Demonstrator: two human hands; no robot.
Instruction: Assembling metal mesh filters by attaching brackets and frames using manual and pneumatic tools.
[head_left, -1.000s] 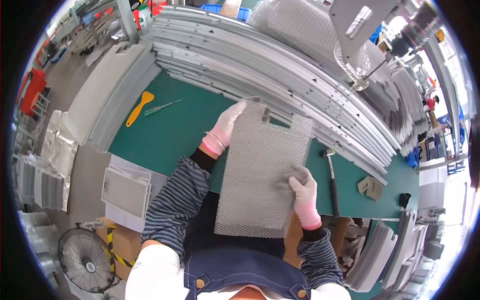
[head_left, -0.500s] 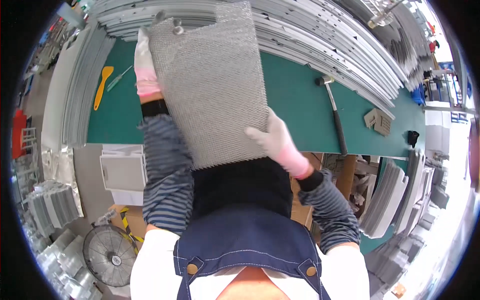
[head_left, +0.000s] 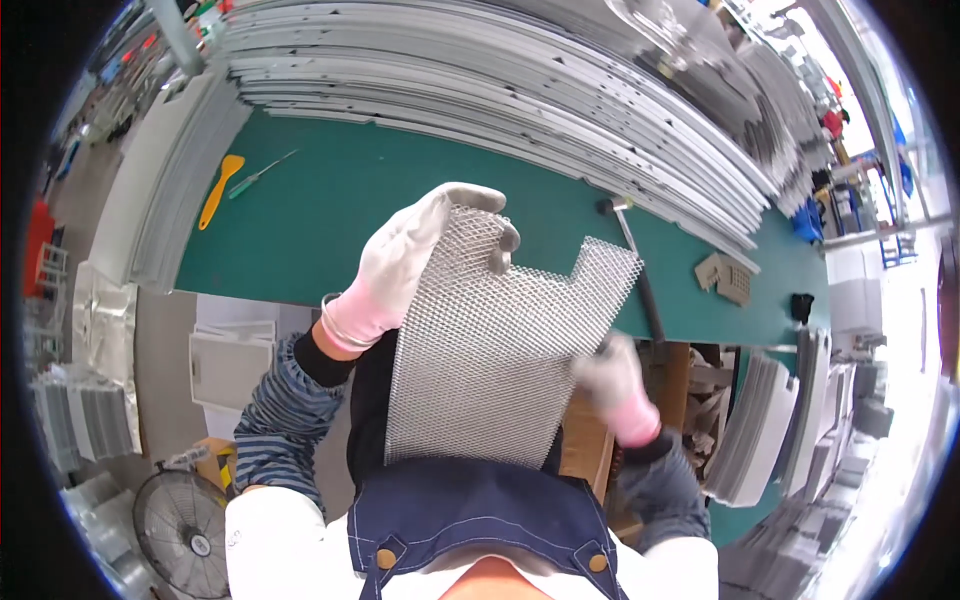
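The left hand [head_left: 400,250] grips the notched mesh sheet [head_left: 490,350] by its upper left corner, presumably to steady it as it slants up in front of the apron [head_left: 470,510]; the right hand [head_left: 612,382] blurs at the sheet's right edge, and I can't tell whether it holds or merely brushes it. Beyond, a hammer [head_left: 648,297], yellow scraper [head_left: 221,192] and screwdriver [head_left: 262,175] lie on the green table [head_left: 330,220], perhaps for easy reach, with long pale strips [head_left: 450,80] stacked along its far side.
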